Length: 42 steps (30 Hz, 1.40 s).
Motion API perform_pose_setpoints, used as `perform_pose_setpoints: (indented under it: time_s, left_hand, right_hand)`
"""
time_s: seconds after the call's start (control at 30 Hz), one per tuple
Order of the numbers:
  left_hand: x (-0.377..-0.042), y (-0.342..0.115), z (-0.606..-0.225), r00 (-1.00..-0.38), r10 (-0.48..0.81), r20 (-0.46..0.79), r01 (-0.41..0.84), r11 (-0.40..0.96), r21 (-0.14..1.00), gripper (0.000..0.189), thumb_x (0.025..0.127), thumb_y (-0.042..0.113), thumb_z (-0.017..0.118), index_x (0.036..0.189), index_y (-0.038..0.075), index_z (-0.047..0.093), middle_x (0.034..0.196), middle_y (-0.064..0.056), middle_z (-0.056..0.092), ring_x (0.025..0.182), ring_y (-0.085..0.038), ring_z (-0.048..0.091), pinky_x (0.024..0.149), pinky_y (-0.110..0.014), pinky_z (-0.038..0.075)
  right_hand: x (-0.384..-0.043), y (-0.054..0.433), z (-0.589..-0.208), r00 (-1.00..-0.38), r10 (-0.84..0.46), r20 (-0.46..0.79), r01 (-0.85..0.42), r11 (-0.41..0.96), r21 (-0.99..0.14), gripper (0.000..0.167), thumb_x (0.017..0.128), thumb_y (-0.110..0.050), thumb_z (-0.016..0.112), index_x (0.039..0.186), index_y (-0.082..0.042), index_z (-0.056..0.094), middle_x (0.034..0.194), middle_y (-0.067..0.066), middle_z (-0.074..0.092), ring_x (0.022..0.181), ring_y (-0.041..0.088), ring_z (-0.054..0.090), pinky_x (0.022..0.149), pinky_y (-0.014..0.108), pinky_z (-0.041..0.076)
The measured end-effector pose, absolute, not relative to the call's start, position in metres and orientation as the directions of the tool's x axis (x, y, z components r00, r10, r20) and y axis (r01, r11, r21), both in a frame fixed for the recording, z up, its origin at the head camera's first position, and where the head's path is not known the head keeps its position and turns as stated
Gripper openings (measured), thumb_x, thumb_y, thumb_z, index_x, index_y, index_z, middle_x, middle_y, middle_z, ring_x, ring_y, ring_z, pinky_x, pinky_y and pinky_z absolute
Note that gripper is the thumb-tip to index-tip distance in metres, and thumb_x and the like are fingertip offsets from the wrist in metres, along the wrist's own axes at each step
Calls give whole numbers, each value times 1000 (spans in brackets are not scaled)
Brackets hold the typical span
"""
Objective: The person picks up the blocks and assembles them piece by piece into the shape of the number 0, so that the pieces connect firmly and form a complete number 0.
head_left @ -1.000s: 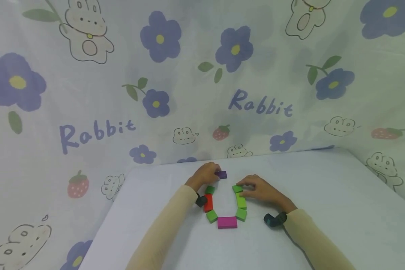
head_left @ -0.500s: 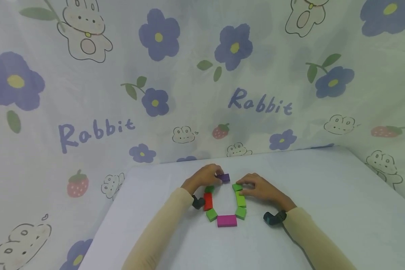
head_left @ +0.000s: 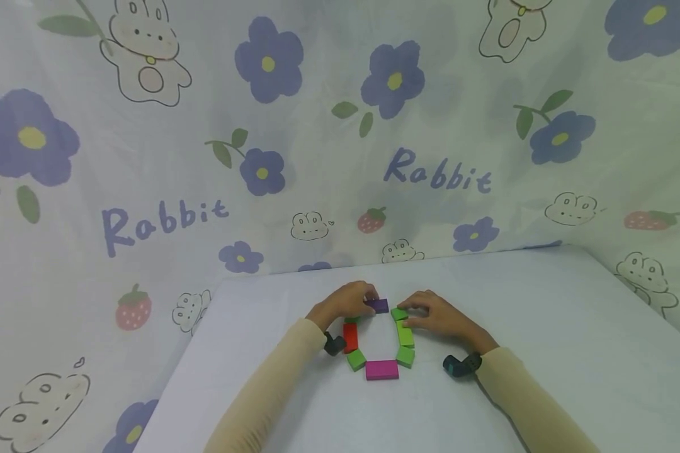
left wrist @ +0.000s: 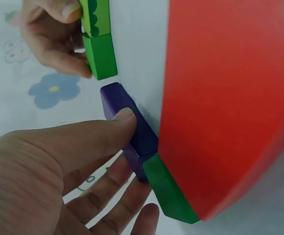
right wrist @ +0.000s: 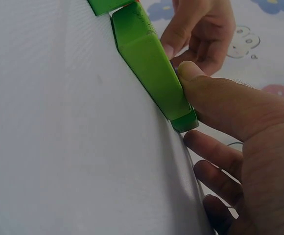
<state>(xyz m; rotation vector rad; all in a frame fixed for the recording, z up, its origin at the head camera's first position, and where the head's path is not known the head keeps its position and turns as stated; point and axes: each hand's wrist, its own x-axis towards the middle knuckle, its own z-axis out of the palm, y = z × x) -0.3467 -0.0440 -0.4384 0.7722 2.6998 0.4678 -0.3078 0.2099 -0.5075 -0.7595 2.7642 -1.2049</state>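
My left hand (head_left: 345,301) pinches a purple rectangular block (head_left: 381,306) at the far end of a ring of blocks. In the left wrist view, the purple block (left wrist: 139,129) meets or nearly meets a small green block (left wrist: 169,188); a narrow gap separates its other end from another green block (left wrist: 102,56). My right hand (head_left: 444,318) rests against the ring's right side. Its thumb touches a light green block (right wrist: 154,73), and its index fingertip is at the small green block (right wrist: 185,122) beyond. The other fingers are loosely bent.
A red block (head_left: 350,338) forms the ring's left side. Two green blocks stand at the near corners, the left green block (head_left: 356,360) and the right green block (head_left: 405,357), with a magenta block (head_left: 382,370) between them. A rabbit-patterned cloth (head_left: 328,145) hangs behind the white table (head_left: 487,289).
My left hand has brought the purple block nearer and slightly right, into the ring's far gap between the two green blocks. My right hand has stayed in place.
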Motion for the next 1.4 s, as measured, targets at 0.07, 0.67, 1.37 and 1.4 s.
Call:
perform_pose_setpoints:
  time_s: [0.07, 0.67, 1.37, 1.4]
  left_hand:
    - [-346, -45, -439, -812, 552, -190, 456, 803, 384, 34, 90, 18, 74, 123, 15, 68, 118, -2, 69, 111, -18, 64, 102, -36, 51]
    - [-345, -50, -445, -816, 547, -185, 430, 789, 438, 33, 91, 20, 74, 123, 19, 66, 122, -2, 67, 116, -19, 61, 105, -38, 50]
    - [-323, -118, -460, -937, 349, -17, 264, 739, 620, 31, 100, 27, 60, 128, 14, 64, 123, -8, 65, 116, -26, 60, 99, -46, 52]
    - [-322, -121, -463, -938, 346, -19, 261, 741, 618, 30, 100, 27, 60, 127, 15, 64, 122, -7, 66, 116, -25, 60, 99, -46, 52]
  right_hand:
    - [-308, 210, -508, -880, -448, 159, -421, 580, -698, 41, 85, -46, 75, 123, -31, 69, 120, -14, 67, 125, 22, 53, 110, 56, 41]
    - [-309, 210, -504, -881, -449, 151, -416, 581, -700, 43, 85, -50, 74, 123, -31, 69, 121, -14, 66, 126, 23, 53, 110, 56, 41]
    - [-305, 207, -501, -875, -462, 145, -419, 572, -705, 41, 86, -47, 74, 123, -30, 69, 121, -12, 67, 126, 23, 53, 109, 56, 42]
    - [-305, 209, -501, -876, -460, 144, -418, 574, -705, 42, 86, -48, 74, 124, -30, 68, 122, -11, 67, 125, 24, 53, 109, 56, 42]
